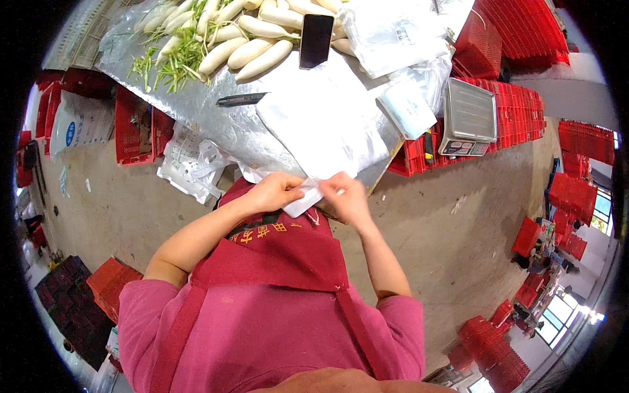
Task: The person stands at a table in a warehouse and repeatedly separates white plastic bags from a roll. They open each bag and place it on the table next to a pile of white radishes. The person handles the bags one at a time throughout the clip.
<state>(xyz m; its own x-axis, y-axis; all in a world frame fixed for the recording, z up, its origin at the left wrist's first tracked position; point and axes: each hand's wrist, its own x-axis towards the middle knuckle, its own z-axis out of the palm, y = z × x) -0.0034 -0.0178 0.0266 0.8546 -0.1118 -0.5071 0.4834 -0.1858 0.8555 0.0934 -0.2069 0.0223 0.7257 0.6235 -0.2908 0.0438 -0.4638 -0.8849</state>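
My left hand [276, 191] pinches the edge of a thin white plastic bag [303, 200] at the near edge of the metal table [236, 132]. On the bag's other side is my right hand [345, 197], slightly blurred, its fingers closed on the same thin plastic. Beyond them lies a stack of flat white bags or sheets [319, 118], too bright to tell which. A black pen or marker [241, 99] touches its left side, and a black smartphone [316, 41] rests at its far end. White radishes [260, 59] are heaped behind, with cut green stems [179, 64] to their left.
Clear plastic packs [393, 34] and a light-blue packet [407, 109] lie on the table's right. A weighing scale [469, 113] stands on red crates [518, 113] beyond. Left of the table are a red crate [132, 127] and a white plastic basket [184, 164].
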